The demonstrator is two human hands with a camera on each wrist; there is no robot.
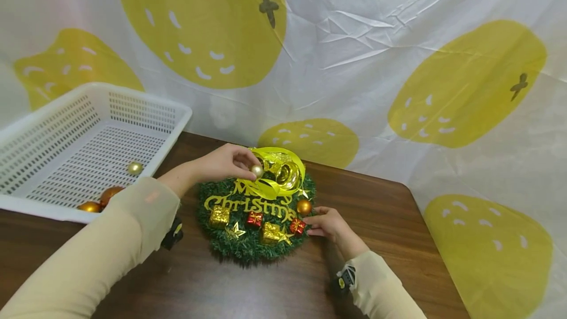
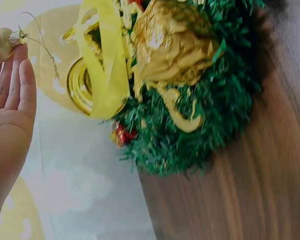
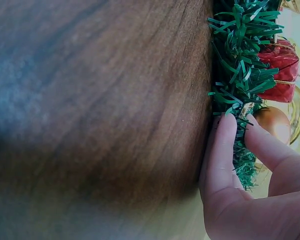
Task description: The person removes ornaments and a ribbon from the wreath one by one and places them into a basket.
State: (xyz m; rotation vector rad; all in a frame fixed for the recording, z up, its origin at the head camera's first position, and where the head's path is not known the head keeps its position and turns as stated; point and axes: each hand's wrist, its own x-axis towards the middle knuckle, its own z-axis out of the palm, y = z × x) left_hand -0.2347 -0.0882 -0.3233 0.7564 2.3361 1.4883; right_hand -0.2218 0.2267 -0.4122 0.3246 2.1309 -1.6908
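Note:
A pale gold bauble (image 1: pixel 256 171) with a metal cap and a thin string loop is pinched by my left hand (image 1: pixel 228 162), over the upper part of the wreath. This green tinsel wreath (image 1: pixel 248 250) lies on the table and bears gold "Merry Christmas" lettering (image 1: pixel 252 205), small red and gold gift boxes, stars and a yellow ribbon bow (image 1: pixel 279 174). My right hand (image 1: pixel 330 224) pinches the wreath's right edge between thumb and fingers. Close beside that thumb sits an orange bauble (image 3: pixel 274 124), with a red gift box (image 3: pixel 280 70) nearby.
A white perforated basket (image 1: pixel 102 112) stands at the left. In it lie a gold bauble (image 1: pixel 135 168) and a few orange ones (image 1: pixel 90 207), partly hidden by the left sleeve. A white curtain with yellow fruit prints (image 1: pixel 345 53) hangs behind the brown wooden table (image 1: pixel 367 196).

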